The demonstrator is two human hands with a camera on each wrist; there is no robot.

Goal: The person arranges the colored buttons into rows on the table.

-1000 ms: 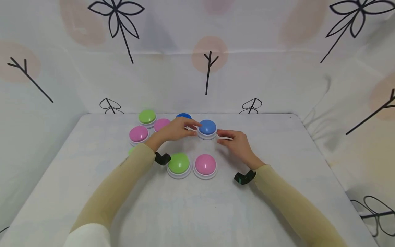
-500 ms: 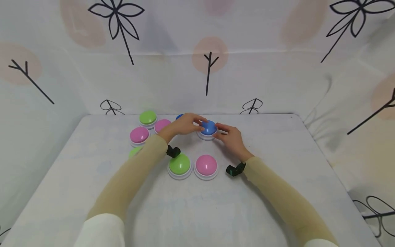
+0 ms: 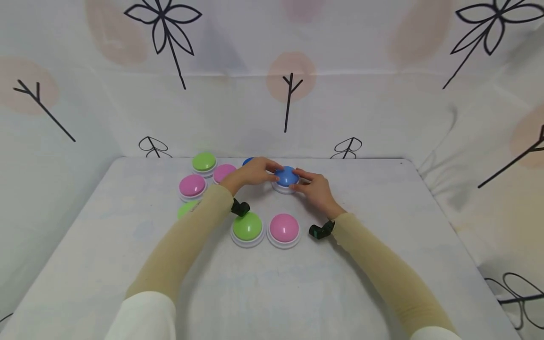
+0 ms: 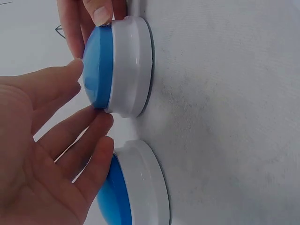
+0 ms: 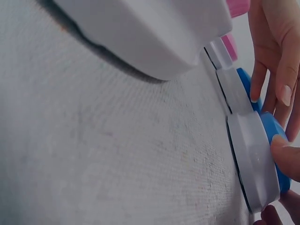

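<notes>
A blue dome push button on a round white base stands near the back of the table. My left hand holds it from the left: in the left wrist view its thumb touches the dome and its fingertips reach the dome's lower edge. From the right, my right hand grips the same button, thumb against the dome's rim and fingers on its far side. A second blue button stands just left of it, mostly hidden behind my left hand in the head view. The held button's base appears to rest on the table.
A green button and a pink button stand side by side nearer the front. Farther left are more pink and green buttons, one partly covered by my left sleeve. A patterned cloth hangs behind the white table.
My left hand has moved right onto the blue button's dome. My right hand has come in slightly leftward, closing the small gap to the button. The button stays about where it was.
</notes>
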